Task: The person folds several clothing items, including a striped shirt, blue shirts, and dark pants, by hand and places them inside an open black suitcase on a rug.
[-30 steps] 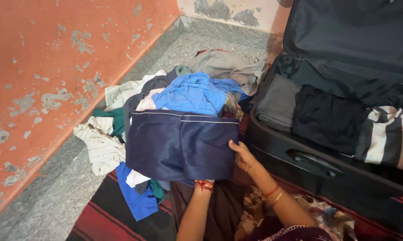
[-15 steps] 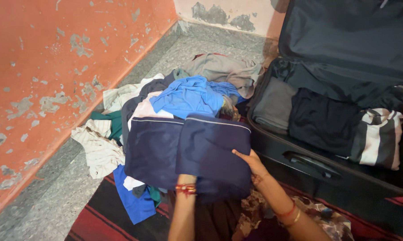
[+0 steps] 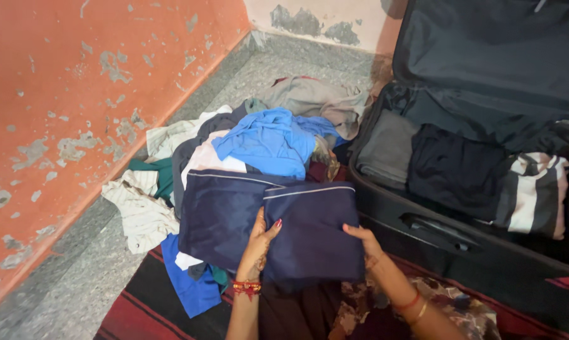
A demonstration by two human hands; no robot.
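Now L hand (image 3: 257, 242) & R hand (image 3: 362, 238) press navy garment (image 3: 309, 236); grip probably loose.

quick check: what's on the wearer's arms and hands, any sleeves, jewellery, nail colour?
Both forearms are bare, no sleeves in view. The left hand has dark red nail polish and a bunch of red and gold threads or bangles at the wrist. The right hand shows a thin red band and a gold bangle further up the forearm. No gloves or rings that I can make out.

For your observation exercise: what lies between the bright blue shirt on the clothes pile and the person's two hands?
In the head view, the navy garment with thin white piping lies between the blue shirt and the left hand and right hand, which rest on it.
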